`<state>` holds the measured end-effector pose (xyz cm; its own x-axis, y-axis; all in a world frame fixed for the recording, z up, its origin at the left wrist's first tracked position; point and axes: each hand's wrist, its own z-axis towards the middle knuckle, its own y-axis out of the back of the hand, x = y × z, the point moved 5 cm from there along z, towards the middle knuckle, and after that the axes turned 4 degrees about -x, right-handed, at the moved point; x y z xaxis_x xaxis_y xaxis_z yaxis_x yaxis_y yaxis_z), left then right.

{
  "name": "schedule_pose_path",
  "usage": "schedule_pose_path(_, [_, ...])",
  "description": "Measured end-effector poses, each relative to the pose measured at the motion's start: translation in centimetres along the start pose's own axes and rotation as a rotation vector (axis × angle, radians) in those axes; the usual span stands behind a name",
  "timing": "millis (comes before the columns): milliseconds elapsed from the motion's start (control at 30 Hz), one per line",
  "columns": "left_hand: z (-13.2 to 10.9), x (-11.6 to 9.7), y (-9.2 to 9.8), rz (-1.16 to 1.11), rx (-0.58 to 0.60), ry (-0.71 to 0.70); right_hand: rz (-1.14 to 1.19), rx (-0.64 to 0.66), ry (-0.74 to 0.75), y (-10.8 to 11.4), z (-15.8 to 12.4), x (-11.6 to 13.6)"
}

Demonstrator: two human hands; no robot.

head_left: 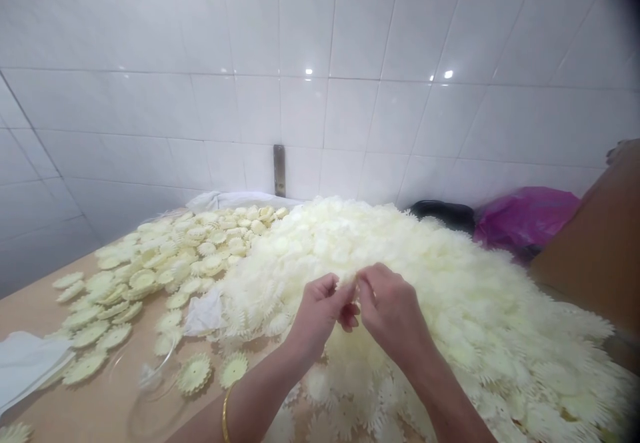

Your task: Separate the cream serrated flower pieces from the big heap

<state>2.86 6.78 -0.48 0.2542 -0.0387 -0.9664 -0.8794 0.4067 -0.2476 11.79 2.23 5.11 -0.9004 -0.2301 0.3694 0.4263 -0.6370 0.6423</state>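
My left hand (327, 306) and my right hand (393, 306) meet in front of a large heap of thin, pale yellow petal discs (345, 229) with notched edges. Between their fingertips is a pale yellow petal disc (346, 280), pinched from both sides and partly covered by the fingers. Blur leaves its exact shape unclear. To the left of my hands lies a pile of thicker, pale yellow scalloped discs (143, 280), some stacked. Two scalloped discs lie near my left forearm, one of them (195, 373) fully visible.
A coil of clear line (149, 377) and a crumpled white scrap (204, 313) lie on the tan table (115, 403). White paper (27, 366) is at the left edge. A tiled wall (305, 109) rises behind. A magenta bag (527, 216) and a black object (445, 214) sit at the back right.
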Motion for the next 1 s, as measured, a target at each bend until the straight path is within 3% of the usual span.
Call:
schedule_pose_path(67, [-0.1, 0.1, 0.0, -0.046, -0.014, 0.028, 0.106, 0.01, -0.087, 0.0, 0.1, -0.7])
schedule_pose_path(167, [-0.2, 0.4, -0.1, -0.152, -0.006, 0.119, 0.438, 0.139, -0.211, -0.2, 0.3, -1.9])
schedule_pose_path(267, [-0.3, 0.5, -0.2, -0.269, 0.01, 0.212, 0.609, 0.198, -0.239, 0.1, 0.6, -2.5])
schedule_pose_path(367, [-0.2, 0.3, -0.1, -0.272, 0.023, 0.205, 0.612, 0.21, -0.225, 0.3, 0.6, -2.4])
schedule_pose_path(633, [-0.2, -0.3, 0.5, -0.014, -0.074, -0.014, 0.495, 0.253, -0.118, 0.0, 0.4, -0.7])
schedule_pose_path(700, [-0.3, -0.4, 0.4, 0.001, -0.062, -0.007, 0.529, 0.223, -0.114, -0.1, 0.5, -0.9])
schedule_pose_path(867, [-0.6, -0.9, -0.6, 0.002, 0.076, 0.043, 0.521, -0.038, -0.303, -0.2, 0.5, -2.7])
schedule_pose_path(1000, [-0.9, -1.4, -1.0, -0.051, 0.056, 0.092, 0.515, -0.138, -0.377, 0.0, 0.2, -2.8])
